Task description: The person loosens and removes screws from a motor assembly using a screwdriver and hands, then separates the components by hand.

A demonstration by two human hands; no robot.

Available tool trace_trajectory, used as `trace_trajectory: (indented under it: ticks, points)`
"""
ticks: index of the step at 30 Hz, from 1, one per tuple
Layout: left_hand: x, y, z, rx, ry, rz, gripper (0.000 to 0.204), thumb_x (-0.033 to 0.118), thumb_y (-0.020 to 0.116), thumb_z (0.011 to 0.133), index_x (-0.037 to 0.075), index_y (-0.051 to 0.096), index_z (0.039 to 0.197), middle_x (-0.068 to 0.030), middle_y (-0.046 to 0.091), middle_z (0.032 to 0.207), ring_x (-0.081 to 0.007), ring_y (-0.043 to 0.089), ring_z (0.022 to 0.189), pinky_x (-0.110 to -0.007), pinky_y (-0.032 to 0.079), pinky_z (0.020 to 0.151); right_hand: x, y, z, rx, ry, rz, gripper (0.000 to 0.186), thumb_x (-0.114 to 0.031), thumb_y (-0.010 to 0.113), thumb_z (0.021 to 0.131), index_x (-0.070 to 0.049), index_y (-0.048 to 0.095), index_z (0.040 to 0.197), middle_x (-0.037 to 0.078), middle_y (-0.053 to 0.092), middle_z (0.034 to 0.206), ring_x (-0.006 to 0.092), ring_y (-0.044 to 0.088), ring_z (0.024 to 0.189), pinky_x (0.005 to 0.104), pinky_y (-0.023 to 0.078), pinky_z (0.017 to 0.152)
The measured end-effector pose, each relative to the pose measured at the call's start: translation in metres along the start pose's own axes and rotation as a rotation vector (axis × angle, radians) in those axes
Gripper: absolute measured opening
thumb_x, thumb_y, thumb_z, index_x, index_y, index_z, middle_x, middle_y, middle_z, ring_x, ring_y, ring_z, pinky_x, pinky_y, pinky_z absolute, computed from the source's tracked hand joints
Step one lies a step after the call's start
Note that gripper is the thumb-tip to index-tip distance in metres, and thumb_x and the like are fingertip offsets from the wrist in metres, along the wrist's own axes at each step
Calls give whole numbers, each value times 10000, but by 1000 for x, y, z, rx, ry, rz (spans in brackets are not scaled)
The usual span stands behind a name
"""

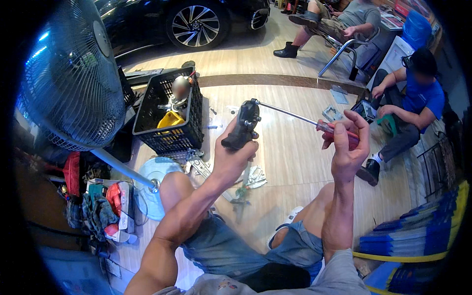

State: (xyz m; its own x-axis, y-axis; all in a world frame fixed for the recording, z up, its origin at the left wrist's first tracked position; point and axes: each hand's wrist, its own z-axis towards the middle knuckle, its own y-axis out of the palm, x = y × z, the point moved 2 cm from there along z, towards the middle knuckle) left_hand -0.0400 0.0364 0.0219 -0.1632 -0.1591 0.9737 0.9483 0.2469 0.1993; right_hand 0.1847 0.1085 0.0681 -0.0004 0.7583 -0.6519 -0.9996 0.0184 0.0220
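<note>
My left hand is closed around a black housing-like part with screws along its side, held up in front of me. I cannot make out its exact kind. In my right hand is a screwdriver with a translucent red handle and a long metal shaft. The shaft points left, and its tip is at the upper end of the black part, by a small round fitting. Whether the tip sits in a screw cannot be told. Below my left hand, several loose metal parts lie on the floor.
A black plastic crate holding a yellow piece stands left, beside a pedestal fan. A box with cloths lies near its base. A co-worker in blue sits right; another person sits behind. A black car is at the back.
</note>
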Motion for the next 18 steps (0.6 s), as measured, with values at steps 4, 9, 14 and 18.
trace_trajectory:
  ticks: [4,9,14,18]
  points:
    - [4,-1,-1,20,48,-14,473,38,659,768,11,531,1222,-56,616,914,-78,555,626,-235,489,547,0,-3,3,-30,282,170,278,-203,544,991,5,514,1173,163,673,896,138,625,548,225,460,402]
    - [-1,-1,1,4,67,-22,481,24,657,769,6,530,1232,-59,623,924,-76,556,636,-236,496,559,-5,1,5,1,302,220,286,-221,545,989,5,522,1163,174,665,986,136,623,548,214,444,384]
    - [-6,-2,2,-3,87,-23,493,12,654,768,5,529,1244,-61,624,929,-76,561,650,-230,494,565,5,-3,4,16,187,301,248,-175,554,982,-1,534,1158,180,660,1015,130,617,525,200,392,351]
    - [-8,-5,2,5,125,-17,508,6,652,767,11,528,1260,-59,624,932,-76,562,655,-226,490,565,1,-7,5,-36,350,338,239,-152,561,968,-1,540,1153,172,661,1005,120,607,524,196,385,361]
